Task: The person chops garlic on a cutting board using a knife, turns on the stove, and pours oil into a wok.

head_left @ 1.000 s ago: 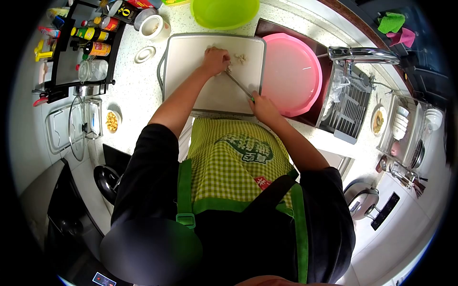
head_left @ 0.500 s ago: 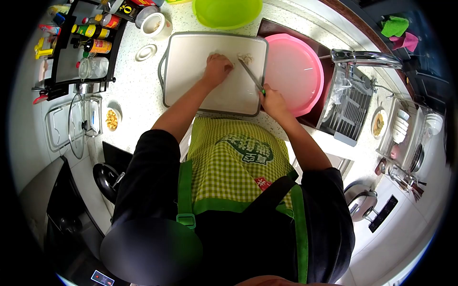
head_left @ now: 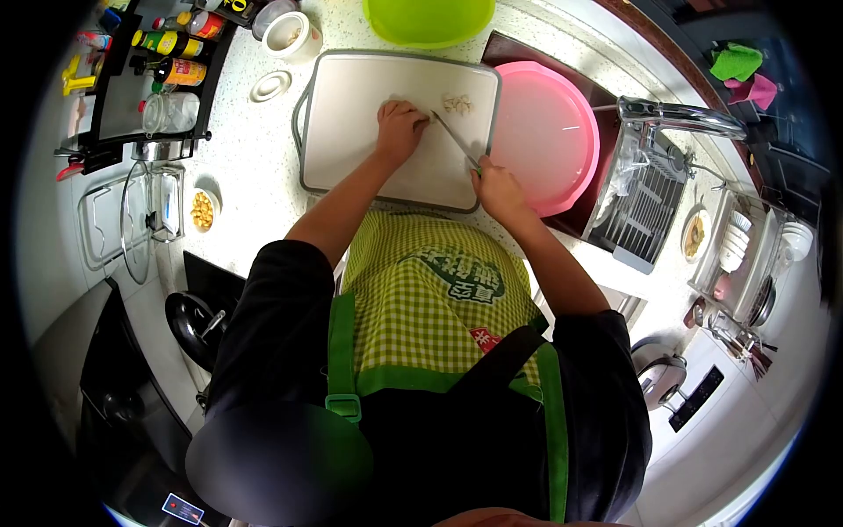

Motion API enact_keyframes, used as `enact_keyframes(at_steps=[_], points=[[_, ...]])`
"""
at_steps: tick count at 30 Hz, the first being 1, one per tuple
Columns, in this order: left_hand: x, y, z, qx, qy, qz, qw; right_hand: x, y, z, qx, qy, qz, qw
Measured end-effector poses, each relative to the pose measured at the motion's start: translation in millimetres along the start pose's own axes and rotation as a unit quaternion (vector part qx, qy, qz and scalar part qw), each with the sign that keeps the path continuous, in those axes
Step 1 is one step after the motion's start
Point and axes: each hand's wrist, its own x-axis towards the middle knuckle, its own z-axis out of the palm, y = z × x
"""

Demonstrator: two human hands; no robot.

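Observation:
On the white cutting board (head_left: 351, 167) with a grey rim, my left hand (head_left: 401, 132) rests with its fingers curled and pressed together near the middle. Whatever lies under those fingertips is too small and hidden to name. My right hand (head_left: 500, 188) grips a knife (head_left: 455, 140) by its green-marked handle. The blade points up and left across the board, and its tip is close beside my left fingertips. A small heap of pale chopped pieces (head_left: 457, 104) lies on the board beyond the blade.
A pink basin (head_left: 593, 140) stands right of the board at the sink, under a chrome faucet (head_left: 676, 114). Behind is a green bowl (head_left: 428, 22). To the left are a white jar (head_left: 294, 37), its lid (head_left: 270, 85), a cup of yellowish pieces (head_left: 203, 211) and a bottle rack (head_left: 118, 140).
The knife has moved left and slightly toward me, away from the chopped pieces, bringing its tip to my left fingertips. My left hand stays in nearly the same place.

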Motion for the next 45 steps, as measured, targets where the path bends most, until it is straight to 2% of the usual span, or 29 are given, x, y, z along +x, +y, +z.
enact_keyframes(at_steps=[6, 13, 23, 29, 35, 37, 41, 43, 45], points=[[1.2, 0.6, 2.1, 0.007, 0.003, -0.001, 1.0, 16.1, -0.5, 10.2, 0.011, -0.017, -0.003, 1.0], [-1.0, -0.5, 5.6, -0.009, 0.036, 0.007, 0.999, 7.3, 4.6, 13.8, 0.006, 0.027, -0.036, 0.999], [1.5, -1.2, 6.3, 0.018, 0.013, 0.0, 1.0, 14.3, -8.2, 13.0, -0.024, -0.015, -0.001, 1.0], [2.3, 2.2, 4.3, 0.022, 0.021, -0.005, 1.0, 21.1, 1.3, 25.1, 0.003, 0.032, -0.033, 0.999], [-2.1, -0.5, -3.7, 0.018, 0.009, -0.015, 1.0, 4.3, -1.3, 14.7, 0.003, 0.016, -0.026, 1.0], [-5.6, -6.8, -7.7, 0.029, 0.074, -0.045, 0.996, 1.7, -1.1, 14.5, -0.003, 0.003, -0.022, 1.0], [-7.2, -13.7, -13.6, 0.092, 0.099, -0.077, 0.988, 1.5, 2.4, 16.9, -0.016, -0.016, -0.021, 1.0], [-2.5, -15.6, -16.7, 0.04, -0.016, -0.122, 0.992, 4.7, 5.4, 22.8, -0.015, 0.002, -0.006, 1.0], [0.0, -15.3, -17.1, 0.005, -0.048, -0.127, 0.991, 7.2, 8.5, 21.0, -0.016, 0.021, 0.011, 1.0]])
